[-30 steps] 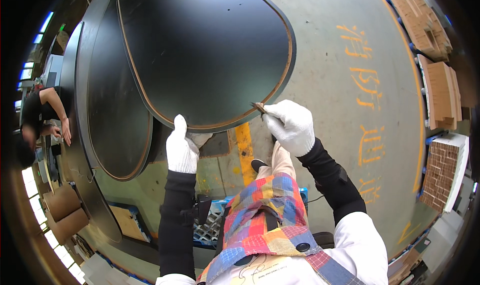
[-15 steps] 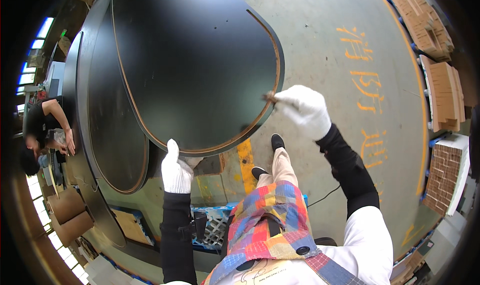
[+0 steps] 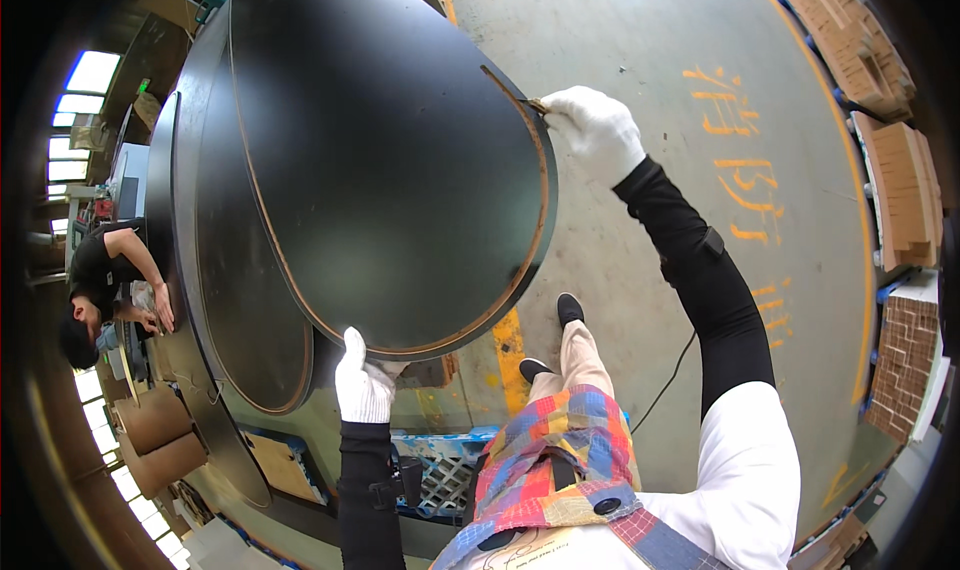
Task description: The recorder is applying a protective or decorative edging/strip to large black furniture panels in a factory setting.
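Note:
A large black rounded panel (image 3: 400,200) with a brown groove (image 3: 537,135) along its edge lies in front of me. My white-gloved left hand (image 3: 364,378) grips its near edge, thumb on top and fingers underneath. At the panel's right edge, my white-gloved right hand (image 3: 595,130) pinches a small brownish piece (image 3: 539,105), too small to name, close to the groove's far end. A second black rounded panel (image 3: 255,315), also grooved along its edge, lies partly beneath the first on the left.
Another person (image 3: 105,280) works at the far left with both hands near a dark surface. Stacks of brown boards (image 3: 905,195) line the right side. A blue-and-white lattice crate (image 3: 440,475) stands by my legs, and a black cable (image 3: 665,385) runs over the floor (image 3: 620,270).
My right hand has moved farther away along the panel's right edge with the small brownish piece. My left hand still holds the near edge, and the whole view has shifted slightly.

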Demonstrator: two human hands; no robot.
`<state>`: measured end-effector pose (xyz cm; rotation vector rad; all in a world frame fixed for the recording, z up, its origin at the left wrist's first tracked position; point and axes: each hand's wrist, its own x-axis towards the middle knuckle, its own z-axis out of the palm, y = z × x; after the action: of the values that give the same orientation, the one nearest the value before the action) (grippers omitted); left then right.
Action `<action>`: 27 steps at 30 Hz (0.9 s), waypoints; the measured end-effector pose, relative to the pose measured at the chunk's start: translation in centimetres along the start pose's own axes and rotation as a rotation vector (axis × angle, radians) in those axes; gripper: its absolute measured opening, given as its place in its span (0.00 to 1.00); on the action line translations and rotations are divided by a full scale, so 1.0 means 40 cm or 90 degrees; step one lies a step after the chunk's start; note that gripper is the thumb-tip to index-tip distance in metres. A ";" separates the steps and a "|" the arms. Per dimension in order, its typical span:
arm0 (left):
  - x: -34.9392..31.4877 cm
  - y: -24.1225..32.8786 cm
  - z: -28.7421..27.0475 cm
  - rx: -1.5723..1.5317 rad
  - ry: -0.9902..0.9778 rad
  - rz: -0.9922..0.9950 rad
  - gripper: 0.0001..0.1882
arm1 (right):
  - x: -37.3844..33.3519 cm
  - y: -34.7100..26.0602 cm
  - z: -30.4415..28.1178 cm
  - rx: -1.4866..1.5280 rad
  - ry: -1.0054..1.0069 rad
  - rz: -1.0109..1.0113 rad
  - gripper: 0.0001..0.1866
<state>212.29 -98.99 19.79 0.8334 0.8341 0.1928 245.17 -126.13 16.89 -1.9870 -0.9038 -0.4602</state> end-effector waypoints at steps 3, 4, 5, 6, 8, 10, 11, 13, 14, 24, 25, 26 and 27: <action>-0.003 0.001 0.004 -0.012 0.017 0.000 0.24 | -0.065 -0.046 -0.005 -0.041 0.015 -0.060 0.11; -0.001 -0.001 0.006 -0.015 0.018 -0.001 0.24 | -0.100 -0.061 -0.015 -0.039 0.015 -0.071 0.12; -0.003 0.001 0.007 -0.015 0.022 0.001 0.24 | -0.129 -0.101 -0.034 -0.058 0.004 -0.082 0.14; -0.005 0.001 0.010 -0.015 0.025 0.004 0.24 | -0.169 -0.123 -0.038 -0.040 0.000 -0.091 0.15; -0.010 0.006 0.009 -0.016 0.022 0.006 0.24 | -0.211 -0.177 -0.068 0.031 -0.134 -0.062 0.16; -0.010 0.008 0.009 -0.016 0.019 0.010 0.24 | -0.226 -0.173 -0.073 -0.011 -0.178 -0.092 0.14; -0.010 0.007 0.010 -0.009 0.024 0.010 0.24 | -0.199 -0.158 -0.072 -0.009 -0.176 -0.093 0.14; -0.004 -0.002 0.014 -0.003 0.027 0.008 0.24 | -0.098 -0.094 -0.056 -0.055 0.011 -0.071 0.11; -0.001 -0.004 0.014 -0.010 0.025 0.001 0.24 | -0.042 -0.062 -0.041 -0.060 0.021 -0.082 0.10; 0.006 -0.004 -0.019 -0.057 0.036 0.004 0.24 | 0.029 -0.010 -0.014 -0.020 -0.080 -0.157 0.12; 0.001 -0.005 -0.027 -0.062 0.041 0.005 0.24 | -0.017 -0.034 -0.036 0.009 -0.076 -0.151 0.13; 0.004 -0.008 -0.031 -0.064 0.033 0.001 0.24 | -0.066 -0.064 -0.061 0.003 -0.094 -0.136 0.15; 0.006 -0.008 -0.033 -0.064 0.029 0.001 0.24 | -0.116 -0.092 -0.071 0.002 -0.110 -0.120 0.16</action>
<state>211.44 -98.36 18.92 0.7381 0.8593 0.2527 239.40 -129.18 17.66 -1.9690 -1.2066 -0.3964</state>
